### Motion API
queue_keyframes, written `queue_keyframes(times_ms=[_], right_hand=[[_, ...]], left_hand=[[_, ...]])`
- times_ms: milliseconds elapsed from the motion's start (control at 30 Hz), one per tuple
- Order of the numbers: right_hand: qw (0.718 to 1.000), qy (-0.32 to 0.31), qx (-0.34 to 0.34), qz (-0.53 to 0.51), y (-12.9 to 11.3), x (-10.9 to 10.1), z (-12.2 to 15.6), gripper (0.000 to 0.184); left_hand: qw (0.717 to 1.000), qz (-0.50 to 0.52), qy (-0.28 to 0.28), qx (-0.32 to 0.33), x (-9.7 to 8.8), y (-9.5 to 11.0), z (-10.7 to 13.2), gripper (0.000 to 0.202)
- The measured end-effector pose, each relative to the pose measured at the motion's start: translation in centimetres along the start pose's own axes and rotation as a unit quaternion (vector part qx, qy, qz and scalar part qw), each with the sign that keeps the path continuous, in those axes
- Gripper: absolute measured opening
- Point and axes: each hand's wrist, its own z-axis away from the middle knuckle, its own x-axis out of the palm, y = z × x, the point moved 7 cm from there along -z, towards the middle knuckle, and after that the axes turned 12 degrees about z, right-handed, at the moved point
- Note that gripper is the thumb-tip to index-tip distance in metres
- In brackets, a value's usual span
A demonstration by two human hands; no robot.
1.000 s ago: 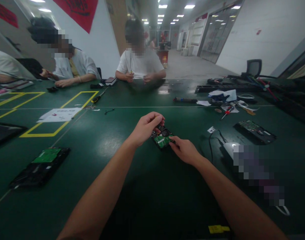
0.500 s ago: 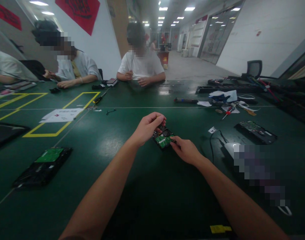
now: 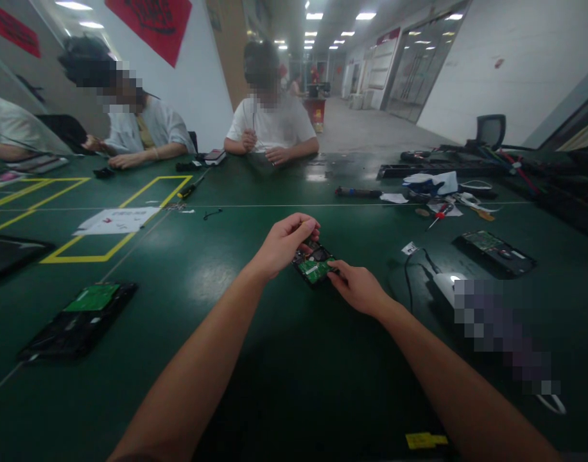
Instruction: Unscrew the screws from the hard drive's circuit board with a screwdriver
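A small hard drive [image 3: 315, 269] with a green circuit board facing up lies on the green table in front of me. My right hand [image 3: 356, 285] pinches its right edge between thumb and fingers. Over the drive's far left side is my left hand [image 3: 291, 244], its thumb pressed to the curled fingers. Whatever those fingers hold is hidden or too small to make out. To the left lies a larger black drive with a green board [image 3: 89, 298]. Another similar drive [image 3: 496, 252] rests on the right.
Right of my arm lie a white power strip [image 3: 445, 287], partly blurred out, and a black cable. Beyond are a red screwdriver [image 3: 441, 216], cloths and a dark tool [image 3: 356, 192]. At left are white paper [image 3: 115, 220] and a yellow-handled screwdriver [image 3: 187, 190]. Several people sit across the table.
Both hands stay almost still on and over the hard drive. The view has shifted very slightly.
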Motion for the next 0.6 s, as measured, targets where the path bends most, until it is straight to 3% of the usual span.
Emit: queue_keyframes(times_ms=[133, 300, 467, 600], right_hand=[[1.000, -0.003, 0.000, 0.007, -0.2, -0.2, 0.0, 0.036], [1.000, -0.008, 0.000, 0.015, -0.4, -0.4, 0.0, 0.037], [1.000, -0.010, -0.001, 0.010, -0.5, -0.4, 0.1, 0.037], [1.000, -0.006, 0.000, 0.010, -0.4, -0.4, 0.1, 0.037]], left_hand=[[1.000, 0.006, 0.011, 0.015, -0.3, 0.1, 0.0, 0.031], [0.993, -0.067, 0.079, 0.056, -1.6, 0.8, -0.1, 0.028], [0.998, -0.009, 0.052, 0.022, -0.9, 0.8, 0.0, 0.026], [0.997, 0.052, 0.063, 0.001, -0.5, 1.0, 0.4, 0.019]])
